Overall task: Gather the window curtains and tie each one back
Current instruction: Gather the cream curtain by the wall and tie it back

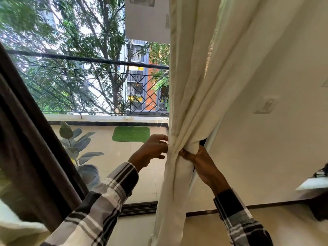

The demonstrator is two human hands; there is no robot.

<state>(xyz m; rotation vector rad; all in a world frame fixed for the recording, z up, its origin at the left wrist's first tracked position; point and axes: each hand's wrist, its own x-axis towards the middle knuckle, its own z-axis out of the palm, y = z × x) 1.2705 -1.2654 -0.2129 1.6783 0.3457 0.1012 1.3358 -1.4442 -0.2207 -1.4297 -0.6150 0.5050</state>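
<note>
Head view: glass takes up the left and centre of the frame, with a tiled balcony (142, 167), a green mat (131, 134) and a potted plant (79, 144) beyond, and a cream wall (266, 139) at right. The cream curtain (191, 68) hangs at centre, cinched into folds at lower centre. My right hand (198, 160) grips the bunched cloth, and my left hand (154, 148) pinches its left edge.

Left hand (153, 148) fingertips lost behind the cream curtain (191, 86) edge; grip there unclear. Right hand (197, 157) fingers buried in the gathered folds, only knuckles and back showing. No tie visible between the hands, possibly hidden in the fabric. Curtain top and hem cropped. Dark curtain (30, 139) far left of left hand blurred, cropped. Dark object (321, 173) right of right hand cropped, unidentifiable.
</note>
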